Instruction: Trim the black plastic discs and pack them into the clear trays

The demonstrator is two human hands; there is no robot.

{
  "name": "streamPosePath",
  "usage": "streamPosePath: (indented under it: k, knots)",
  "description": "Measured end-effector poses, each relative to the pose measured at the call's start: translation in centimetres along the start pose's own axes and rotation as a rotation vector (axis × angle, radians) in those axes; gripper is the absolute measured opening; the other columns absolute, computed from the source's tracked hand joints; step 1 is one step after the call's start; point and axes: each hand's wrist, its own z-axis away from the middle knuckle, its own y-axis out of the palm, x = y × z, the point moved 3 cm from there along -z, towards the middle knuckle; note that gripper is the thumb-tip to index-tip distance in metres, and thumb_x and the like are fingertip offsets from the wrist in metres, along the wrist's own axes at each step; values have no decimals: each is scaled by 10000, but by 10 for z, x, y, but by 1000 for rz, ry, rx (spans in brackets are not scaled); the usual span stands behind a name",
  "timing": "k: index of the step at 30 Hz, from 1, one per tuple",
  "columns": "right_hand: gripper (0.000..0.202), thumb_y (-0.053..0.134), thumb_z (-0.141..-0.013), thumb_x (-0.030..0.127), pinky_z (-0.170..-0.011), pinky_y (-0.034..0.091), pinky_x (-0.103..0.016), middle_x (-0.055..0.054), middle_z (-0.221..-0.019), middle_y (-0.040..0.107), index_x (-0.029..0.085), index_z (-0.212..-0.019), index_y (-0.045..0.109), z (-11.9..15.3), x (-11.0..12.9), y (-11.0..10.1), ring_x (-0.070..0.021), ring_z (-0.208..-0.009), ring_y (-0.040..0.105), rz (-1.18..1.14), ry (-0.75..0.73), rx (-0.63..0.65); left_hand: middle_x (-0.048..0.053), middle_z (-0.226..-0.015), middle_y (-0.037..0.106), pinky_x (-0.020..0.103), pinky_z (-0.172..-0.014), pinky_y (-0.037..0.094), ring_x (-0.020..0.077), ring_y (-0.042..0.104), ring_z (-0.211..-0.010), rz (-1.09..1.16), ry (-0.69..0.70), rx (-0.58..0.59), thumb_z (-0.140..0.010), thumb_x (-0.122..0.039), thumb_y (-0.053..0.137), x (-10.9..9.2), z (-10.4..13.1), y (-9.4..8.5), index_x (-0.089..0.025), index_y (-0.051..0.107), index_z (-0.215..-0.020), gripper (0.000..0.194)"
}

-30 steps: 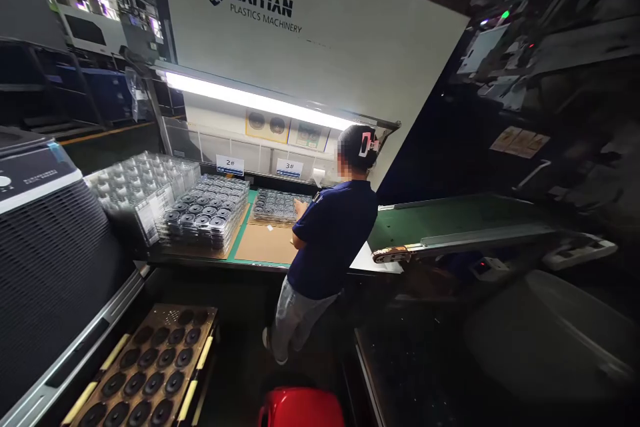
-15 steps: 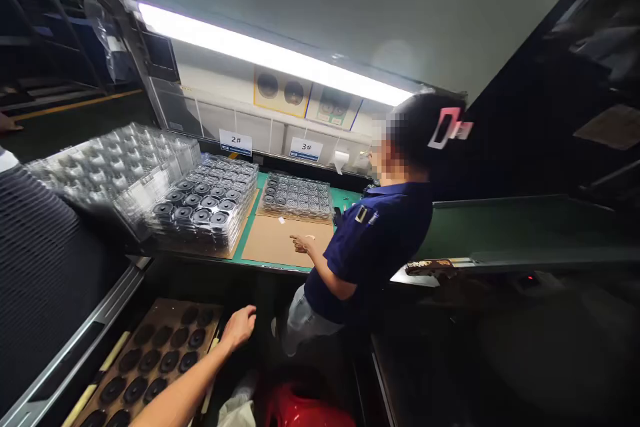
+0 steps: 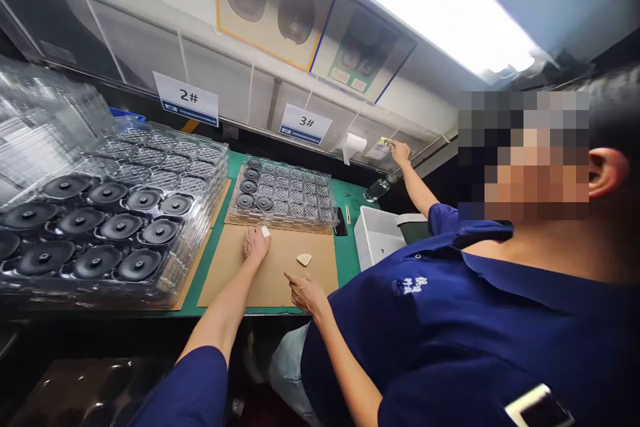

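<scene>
My left hand (image 3: 256, 244) reaches in from the lower left in a navy sleeve, over the brown cardboard sheet (image 3: 230, 280). Its fingers are closed at a small white piece (image 3: 265, 231), whose kind I cannot make out. Just beyond my fingers lies a clear plastic blister tray (image 3: 290, 193) with several round black parts (image 3: 245, 201) in its left pockets. A beige, rounded triangular piece (image 3: 304, 259) rests on the cardboard, right of my hand. My right hand is out of view.
A co-worker's hand (image 3: 306, 293) hovers over the cardboard; the other hand (image 3: 400, 152) touches a label on the back panel. Stacked blister trays (image 3: 190, 180) with black parts stand left. A phone (image 3: 341, 221) and a white bin (image 3: 373, 240) lie right.
My view has moved closer to the bench. My left hand has gone from below the bench edge to the white piece on the cardboard. The co-worker's other hand now shows, raised at the panel.
</scene>
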Motion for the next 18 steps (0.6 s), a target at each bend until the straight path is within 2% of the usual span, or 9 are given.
streamPosePath:
  k: [3,6,10,13,18]
  knots:
    - [370,618,-1073,521,-537,457,-215,25,-812,570,152,-1070,637,3,-4,-25,-95,-578,495,-49,-9,-70,129,-1406,602,532,-1055,525,302,592,-1270,-27,45,-26,-991,-387,670,1,-22,15,-178,633,-1314,387]
    - [385,612,-1060,542,-545,438,-219,26,-807,556,158,-1087,634,11,-2,-36,-101,-584,482,-94,-29,-123,122,-1384,612,511,-1039,529,288,598,-1247,-56,104,-8,-1003,-379,650,5,-28,22,-182,653,-1267,329]
    - [406,607,-1043,564,-549,426,-224,25,-810,553,164,-1113,634,17,3,-36,-106,-586,473,-112,-66,-158,108,-1323,650,500,-1036,535,269,620,-1212,-75,173,28,-1010,-374,645,12,-27,19,-184,684,-1196,268]
    - [410,602,-1042,571,-542,412,-220,32,-793,535,166,-1095,630,19,4,-33,-101,-574,451,-103,-87,-170,105,-1305,656,485,-1022,539,260,627,-1186,-62,175,22,-1015,-382,635,16,-27,14,-189,684,-1187,263]
    - [385,621,-1049,546,-529,403,-212,42,-765,514,161,-1031,625,19,5,-34,-94,-557,438,-91,-140,-191,134,-1414,588,543,-1081,485,311,566,-1281,14,164,3,-977,-435,675,12,-23,14,-183,640,-1293,406]
